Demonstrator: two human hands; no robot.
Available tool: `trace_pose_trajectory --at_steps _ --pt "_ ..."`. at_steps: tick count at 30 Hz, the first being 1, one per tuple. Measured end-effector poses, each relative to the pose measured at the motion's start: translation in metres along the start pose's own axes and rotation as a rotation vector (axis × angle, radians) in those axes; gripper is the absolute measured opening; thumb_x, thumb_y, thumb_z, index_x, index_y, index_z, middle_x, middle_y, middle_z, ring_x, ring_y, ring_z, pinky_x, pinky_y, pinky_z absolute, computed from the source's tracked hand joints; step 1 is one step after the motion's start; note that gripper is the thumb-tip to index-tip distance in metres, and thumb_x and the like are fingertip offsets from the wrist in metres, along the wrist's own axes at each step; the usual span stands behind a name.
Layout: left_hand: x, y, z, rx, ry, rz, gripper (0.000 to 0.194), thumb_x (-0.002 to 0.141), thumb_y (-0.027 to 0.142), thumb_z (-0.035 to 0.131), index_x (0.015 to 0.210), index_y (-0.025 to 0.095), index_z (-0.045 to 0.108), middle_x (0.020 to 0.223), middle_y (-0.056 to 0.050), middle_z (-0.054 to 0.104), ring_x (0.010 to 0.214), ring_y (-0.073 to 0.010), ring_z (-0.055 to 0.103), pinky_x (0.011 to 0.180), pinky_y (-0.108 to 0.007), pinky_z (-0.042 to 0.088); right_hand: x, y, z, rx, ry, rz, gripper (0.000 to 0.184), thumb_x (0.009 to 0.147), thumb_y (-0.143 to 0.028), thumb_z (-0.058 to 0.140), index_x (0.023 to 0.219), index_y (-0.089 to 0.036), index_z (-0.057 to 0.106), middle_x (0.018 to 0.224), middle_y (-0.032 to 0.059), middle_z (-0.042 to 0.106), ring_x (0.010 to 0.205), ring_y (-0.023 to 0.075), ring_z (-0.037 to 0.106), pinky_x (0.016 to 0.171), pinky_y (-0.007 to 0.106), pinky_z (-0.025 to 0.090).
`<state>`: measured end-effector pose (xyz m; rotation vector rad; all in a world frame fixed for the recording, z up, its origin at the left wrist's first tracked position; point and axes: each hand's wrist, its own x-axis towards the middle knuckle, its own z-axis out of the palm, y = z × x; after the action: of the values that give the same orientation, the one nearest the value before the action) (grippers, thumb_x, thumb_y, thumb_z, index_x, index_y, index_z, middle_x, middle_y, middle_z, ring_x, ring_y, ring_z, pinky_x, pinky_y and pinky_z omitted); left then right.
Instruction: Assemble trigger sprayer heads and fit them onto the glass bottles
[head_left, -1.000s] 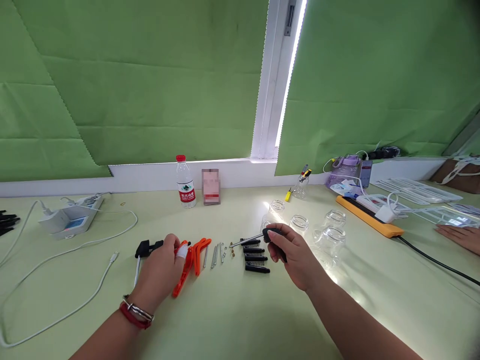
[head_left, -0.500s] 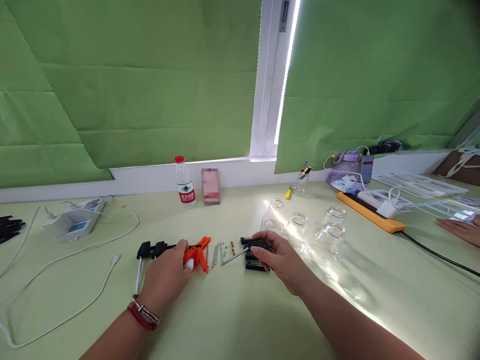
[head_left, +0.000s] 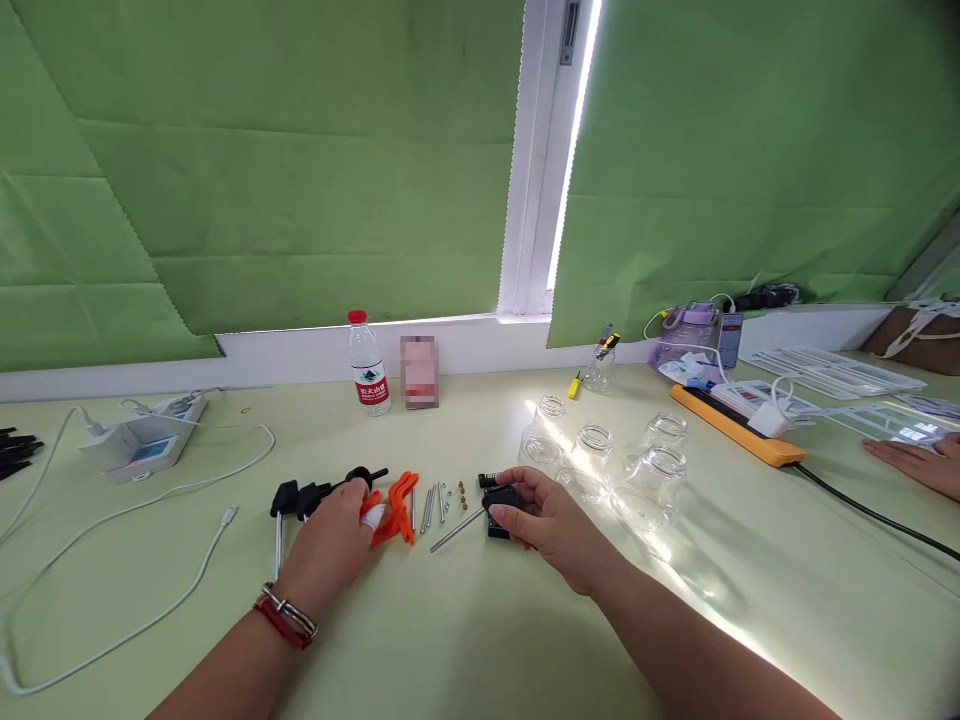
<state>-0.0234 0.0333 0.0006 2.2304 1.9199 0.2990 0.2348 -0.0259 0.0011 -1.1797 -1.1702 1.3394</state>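
My right hand [head_left: 551, 520] is closed around the black handle of a screwdriver [head_left: 459, 528], its metal shaft pointing down and left. Below that hand lie black pieces with springs or bristles [head_left: 496, 531], partly covered. My left hand [head_left: 334, 535] is closed at the orange spring clamps [head_left: 397, 510]; a black part [head_left: 366, 474] sticks out by its fingertips, and the grip itself is hidden. Left of it are black-handled tools with metal shafts [head_left: 285, 498]. Long screws [head_left: 427, 508], small nuts [head_left: 448, 495] and brass bits [head_left: 463, 496] lie in rows between my hands.
Several glass jars [head_left: 660, 480] stand right of my right hand. Behind are a water bottle [head_left: 369, 370], a pink box [head_left: 419, 372] and an orange power strip [head_left: 739, 425]. A white cable [head_left: 187, 590] loops at left. Another person's hand [head_left: 907, 458] rests at far right.
The screwdriver in my right hand has swung a little, its tip moving left and down. My left hand has shifted slightly, and the black part by its fingers has come up off the orange clamps.
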Motion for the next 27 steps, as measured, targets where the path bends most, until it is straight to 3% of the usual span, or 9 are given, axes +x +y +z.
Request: trace_pose_trajectory --at_steps 4,7,9,11,14,19,22,25,27 --pt "-0.002 0.000 0.003 0.026 0.077 0.085 0.015 0.085 0.022 0.036 0.087 0.019 0.051 0.098 -0.010 0.061 0.091 -0.0258 0.056 0.064 -0.032 0.042 0.000 0.000 0.000 -0.004 -0.042 0.021 0.040 0.071 -0.044 0.071 0.098 -0.019 0.054 0.078 -0.0019 0.057 0.059 0.0078 0.047 0.055 0.023 0.037" --pt "-0.012 0.006 0.006 -0.052 0.179 0.296 0.024 0.089 0.031 0.038 0.100 0.017 0.053 0.109 -0.012 0.061 0.103 -0.0263 0.054 0.080 -0.035 0.044 -0.001 0.001 0.005 -0.028 -0.101 0.059 0.040 0.072 -0.045 0.070 0.095 -0.018 0.054 0.076 -0.0016 0.058 0.058 0.0076 0.047 0.055 0.023 0.037" --pt "-0.023 0.013 0.009 -0.147 0.100 0.471 0.036 0.088 0.039 0.043 0.116 0.017 0.048 0.115 -0.013 0.059 0.103 -0.0253 0.055 0.086 -0.036 0.044 -0.003 0.006 0.012 -0.024 -0.152 0.094 0.039 0.072 -0.044 0.071 0.094 -0.017 0.054 0.074 -0.0020 0.058 0.058 0.0077 0.047 0.055 0.023 0.038" --pt "-0.035 0.023 0.012 -0.238 -0.061 0.618 0.055 0.086 0.041 0.049 0.135 0.022 0.031 0.123 -0.011 0.056 0.099 -0.0228 0.058 0.085 -0.036 0.047 -0.006 0.014 0.021 0.007 -0.223 0.094 0.039 0.071 -0.042 0.072 0.095 -0.017 0.054 0.076 -0.0018 0.058 0.062 0.0086 0.050 0.058 0.023 0.040" --pt "-0.049 0.036 0.018 -0.326 -0.163 0.788 0.073 0.081 0.036 0.057 0.143 0.029 0.017 0.137 -0.010 0.044 0.111 -0.0233 0.054 0.091 -0.036 0.048 -0.011 0.028 0.034 0.058 -0.354 0.030 0.043 0.070 -0.037 0.075 0.101 -0.019 0.052 0.086 0.0006 0.060 0.076 0.0123 0.055 0.068 0.026 0.043" --pt "-0.042 0.030 0.022 -0.292 0.002 0.817 0.051 0.084 0.023 0.050 0.133 0.031 0.038 0.131 -0.006 0.050 0.114 -0.0202 0.054 0.092 -0.032 0.048 -0.014 0.033 0.039 0.069 -0.410 0.003 0.048 0.074 -0.038 0.072 0.111 -0.022 0.045 0.089 0.0012 0.058 0.079 0.0137 0.054 0.071 0.029 0.044" --pt "-0.023 0.007 0.009 -0.231 0.341 0.601 0.038 0.083 0.025 0.051 0.120 0.026 0.052 0.120 -0.006 0.058 0.109 -0.0210 0.057 0.091 -0.033 0.048 -0.011 0.026 0.031 0.019 -0.341 0.018 0.058 0.075 -0.040 0.071 0.120 -0.025 0.038 0.092 0.0015 0.058 0.074 0.0122 0.053 0.068 0.029 0.044" --pt "-0.001 -0.026 -0.018 -0.130 0.700 0.032 0.034 0.081 0.033 0.052 0.114 0.023 0.056 0.114 -0.006 0.060 0.105 -0.0258 0.057 0.091 -0.039 0.047 -0.005 0.016 0.020 -0.006 -0.206 -0.057 0.053 0.079 -0.041 0.066 0.121 -0.025 0.037 0.094 0.0027 0.058 0.075 0.0130 0.054 0.068 0.029 0.044" --pt "0.012 -0.050 -0.034 -0.065 0.684 -0.304 0.039 0.083 0.040 0.047 0.118 0.024 0.055 0.119 -0.009 0.056 0.105 -0.0326 0.056 0.084 -0.048 0.048 0.002 0.013 0.010 -0.002 -0.073 -0.115 0.047 0.081 -0.043 0.062 0.118 -0.024 0.039 0.093 0.0029 0.058 0.080 0.0146 0.055 0.071 0.030 0.045"
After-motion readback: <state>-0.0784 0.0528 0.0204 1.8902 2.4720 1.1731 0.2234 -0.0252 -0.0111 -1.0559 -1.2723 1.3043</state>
